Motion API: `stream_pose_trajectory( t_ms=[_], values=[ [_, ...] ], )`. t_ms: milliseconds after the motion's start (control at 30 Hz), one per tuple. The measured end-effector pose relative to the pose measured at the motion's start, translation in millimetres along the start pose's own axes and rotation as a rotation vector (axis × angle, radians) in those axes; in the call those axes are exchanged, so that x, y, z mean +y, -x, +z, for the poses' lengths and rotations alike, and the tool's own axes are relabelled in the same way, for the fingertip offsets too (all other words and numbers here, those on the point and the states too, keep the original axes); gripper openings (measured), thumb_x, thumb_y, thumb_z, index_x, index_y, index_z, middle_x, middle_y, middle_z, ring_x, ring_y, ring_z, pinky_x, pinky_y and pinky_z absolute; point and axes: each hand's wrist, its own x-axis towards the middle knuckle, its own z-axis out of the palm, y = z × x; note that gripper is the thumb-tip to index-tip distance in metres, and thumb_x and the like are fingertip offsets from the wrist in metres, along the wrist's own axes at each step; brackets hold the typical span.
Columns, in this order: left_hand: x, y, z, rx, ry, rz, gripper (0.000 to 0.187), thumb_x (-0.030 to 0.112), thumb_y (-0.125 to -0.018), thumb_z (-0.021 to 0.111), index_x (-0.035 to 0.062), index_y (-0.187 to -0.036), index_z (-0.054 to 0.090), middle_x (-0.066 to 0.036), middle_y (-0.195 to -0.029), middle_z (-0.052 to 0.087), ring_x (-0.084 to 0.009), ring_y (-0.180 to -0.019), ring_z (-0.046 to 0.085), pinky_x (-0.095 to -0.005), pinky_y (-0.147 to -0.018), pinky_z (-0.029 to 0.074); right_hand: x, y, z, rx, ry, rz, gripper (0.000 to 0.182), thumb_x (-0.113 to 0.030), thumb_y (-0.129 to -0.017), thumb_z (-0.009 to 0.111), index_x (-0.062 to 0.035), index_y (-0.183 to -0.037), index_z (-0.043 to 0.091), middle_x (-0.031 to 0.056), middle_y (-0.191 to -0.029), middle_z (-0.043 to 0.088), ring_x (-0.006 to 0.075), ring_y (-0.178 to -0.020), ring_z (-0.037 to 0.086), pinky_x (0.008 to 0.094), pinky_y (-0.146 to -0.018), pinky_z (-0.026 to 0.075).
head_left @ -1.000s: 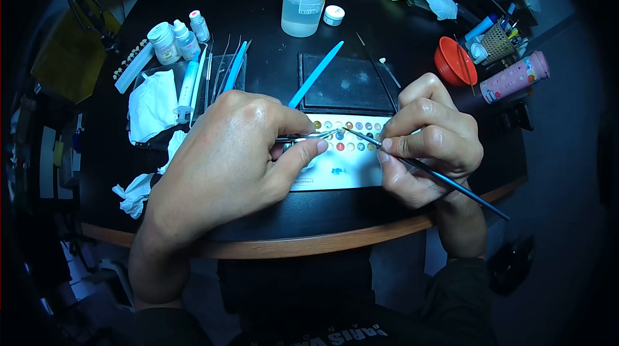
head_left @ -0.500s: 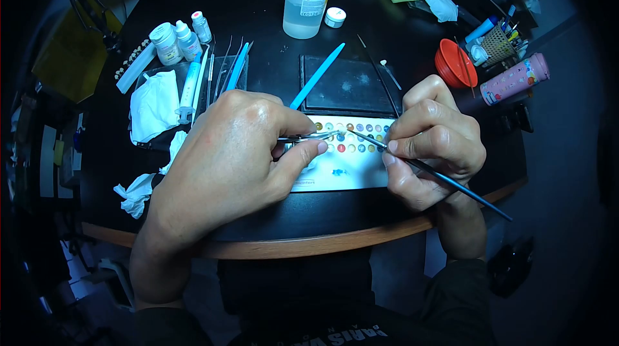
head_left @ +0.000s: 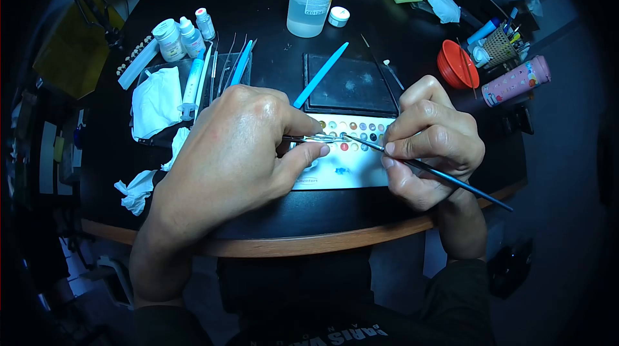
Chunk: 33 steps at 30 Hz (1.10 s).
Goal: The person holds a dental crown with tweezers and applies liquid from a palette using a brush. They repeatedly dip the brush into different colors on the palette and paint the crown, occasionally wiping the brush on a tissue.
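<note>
My left hand is closed around a slim metal tool that looks like tweezers, its tip pointing right. A tiny pale piece seems to sit at that tip, too small to make out. In my right hand is a fine dark-handled brush, pinched between thumb and fingers. Its bristle end reaches left to the tweezers' tip, seemingly touching the piece. Both tips hover over a white palette with rows of coloured wells and a blue smear. My left hand covers the palette's left part.
Behind the palette lies a dark slab with a blue-handled tool across its edge. A large bottle and a small white jar stand farther back. Red bowls are at right; a syringe and white cloth at left.
The brush tip has come left and slightly down, closer to the tweezers' tip. Both hands keep their grips, and the view has shifted slightly.
</note>
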Motion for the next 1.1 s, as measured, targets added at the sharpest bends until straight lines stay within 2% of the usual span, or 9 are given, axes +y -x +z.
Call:
stream_pose_trajectory(
  t_ms=[100, 200, 300, 400, 600, 1100],
  values=[
    [-0.1, -0.1, 0.3, -0.003, -0.001, -0.007, 0.02, 0.013, -0.085, 0.088, 0.0011, -0.102, 0.085, -0.013, -0.073, 0.073, -0.0163, -0.057, 0.064, -0.029, -0.05, 0.047, 2.9, 3.7, 0.3, -0.025, -0.008, -0.028, 0.018, 0.001, -0.062, 0.071, -0.0047, -0.078, 0.068, 0.0072, -0.073, 0.069, 0.0188, -0.067, 0.05, 0.0351, -0.065, 0.038],
    [0.6, -0.1, 0.2, -0.003, -0.001, -0.008, 0.021, 0.013, -0.085, 0.088, 0.0, -0.101, 0.085, -0.014, -0.073, 0.073, -0.0164, -0.056, 0.064, -0.0292, -0.05, 0.047, 0.9, 0.1, 0.9, -0.006, 0.001, -0.018, 0.017, 0.001, -0.056, 0.071, -0.0042, -0.071, 0.068, 0.0052, -0.071, 0.067, 0.02, -0.066, 0.054, 0.0322, -0.06, 0.042],
    [3.0, -0.5, -1.4, -0.035, 0.017, -0.04, 0.022, 0.013, -0.086, 0.088, -0.0021, -0.101, 0.084, -0.016, -0.073, 0.074, -0.017, -0.056, 0.064, -0.0289, -0.051, 0.047, 1.6, 0.1, -0.5, 0.002, -0.004, -0.029, 0.017, 0.0, -0.054, 0.07, -0.0041, -0.07, 0.067, 0.0053, -0.069, 0.066, 0.0204, -0.065, 0.053, 0.0322, -0.059, 0.041],
    [0.5, -0.2, 0.8, -0.016, 0.036, -0.016, 0.022, 0.014, -0.088, 0.085, -0.0042, -0.101, 0.083, -0.017, -0.074, 0.075, -0.0178, -0.056, 0.066, -0.0289, -0.051, 0.048, 0.1, 0.1, -2.1, 0.043, -0.024, -0.025, 0.016, 0.0, -0.055, 0.07, -0.004, -0.071, 0.066, 0.0056, -0.069, 0.066, 0.0201, -0.063, 0.053, 0.032, -0.06, 0.041],
    [4.6, -1.9, -2.4, -0.082, 0.075, -0.094, 0.019, 0.013, -0.093, 0.079, -0.0054, -0.099, 0.082, -0.019, -0.076, 0.076, -0.0192, -0.057, 0.068, -0.0298, -0.051, 0.049, 2.9, -0.5, -1.9, 0.063, 0.081, -0.061, 0.016, 0.002, -0.058, 0.072, -0.0035, -0.072, 0.067, 0.0061, -0.069, 0.068, 0.019, -0.061, 0.053, 0.0318, -0.061, 0.041],
    [7.3, -2.9, -5.0, -0.1, 0.058, -0.142, 0.018, 0.011, -0.095, 0.077, -0.0067, -0.097, 0.081, -0.02, -0.075, 0.076, -0.0186, -0.056, 0.067, -0.0294, -0.05, 0.047, -0.3, 0.6, -1.2, 0.048, 0.099, -0.023, 0.016, 0.001, -0.057, 0.074, -0.0029, -0.07, 0.067, 0.0064, -0.069, 0.068, 0.0192, -0.062, 0.054, 0.0323, -0.059, 0.041]
  ],
)
